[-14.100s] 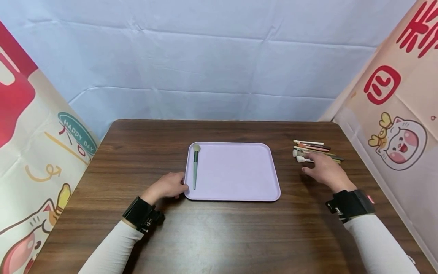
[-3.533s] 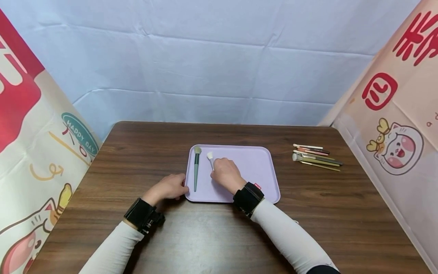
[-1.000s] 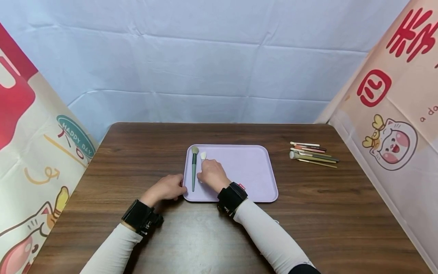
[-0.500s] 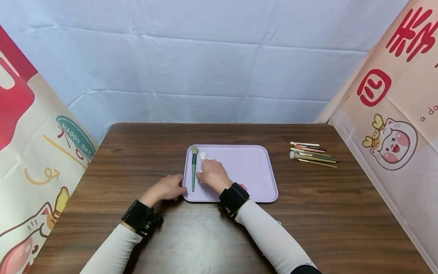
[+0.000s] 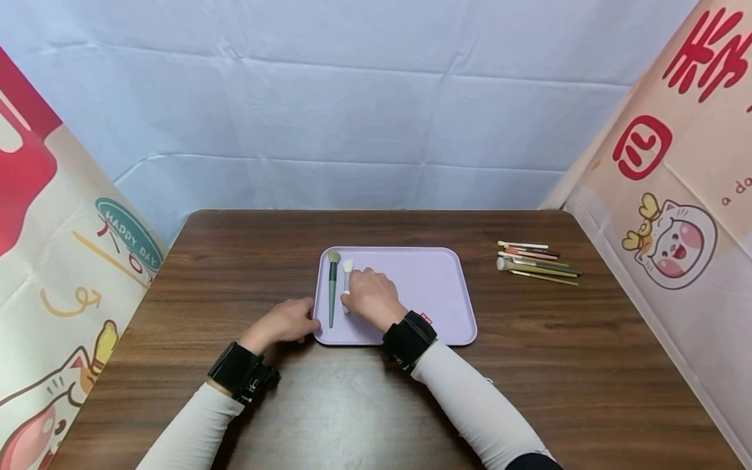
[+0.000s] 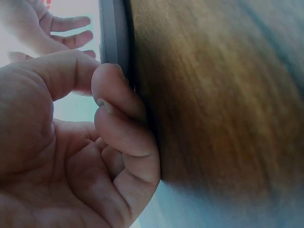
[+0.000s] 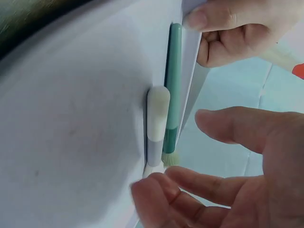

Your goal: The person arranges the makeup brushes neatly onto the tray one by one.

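Observation:
My left hand [image 5: 286, 321] holds the near left corner of a lilac tray [image 5: 423, 287]; in the left wrist view its thumb and curled fingers pinch the tray's edge. On the tray's left side lies a green makeup brush [image 5: 332, 290], bristles toward the far edge. Alongside it, slightly to the right, lies a shorter white makeup brush [image 7: 157, 114] pointing the same way. My right hand [image 5: 373, 297] is over the tray at the white brush. In the right wrist view its thumb and fingers stand apart, with the brush free of them.
A bunch of several thin brushes [image 5: 534, 263] lies on the brown wooden table [image 5: 529, 365] to the right of the tray. A pale cloth [image 5: 352, 117] hangs behind the table, with printed panels on both sides.
My right hand has brought the white brush from the bunch to the tray, set it beside the green one and released it, then shifted slightly right. My left hand stays at the tray corner.

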Demonstrator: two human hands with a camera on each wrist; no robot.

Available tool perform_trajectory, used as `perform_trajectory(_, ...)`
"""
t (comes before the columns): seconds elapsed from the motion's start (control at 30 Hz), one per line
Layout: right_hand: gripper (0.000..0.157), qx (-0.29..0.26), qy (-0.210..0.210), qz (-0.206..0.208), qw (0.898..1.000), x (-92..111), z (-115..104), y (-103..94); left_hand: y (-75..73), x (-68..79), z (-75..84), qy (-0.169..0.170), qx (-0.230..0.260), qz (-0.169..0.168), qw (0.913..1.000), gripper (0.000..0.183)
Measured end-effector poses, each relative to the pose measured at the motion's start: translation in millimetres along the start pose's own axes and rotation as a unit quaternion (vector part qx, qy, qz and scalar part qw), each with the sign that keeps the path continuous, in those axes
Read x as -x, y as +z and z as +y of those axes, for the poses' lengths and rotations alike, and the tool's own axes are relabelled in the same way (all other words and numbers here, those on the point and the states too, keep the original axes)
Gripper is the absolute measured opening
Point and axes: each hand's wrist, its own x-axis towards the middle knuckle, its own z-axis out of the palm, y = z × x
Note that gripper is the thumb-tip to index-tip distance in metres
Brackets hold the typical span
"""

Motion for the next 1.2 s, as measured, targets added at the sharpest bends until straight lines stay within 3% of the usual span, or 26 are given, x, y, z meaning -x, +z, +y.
perform_trajectory(0.47, 0.038, 0.054, -0.005, -0.008, 0.999, 6.9, 19.0, -9.6, -1.1, 2.9, 2.0, -0.008, -0.001, -0.007, 0.9999, 0.009)
perform_trajectory(1.2, 0.047, 0.043, 0.001, 0.001, 0.999, 13.3, 62.4, -19.8, -1.6, 2.0, 1.8, -0.009, 0.001, -0.005, 0.9999, 0.009)
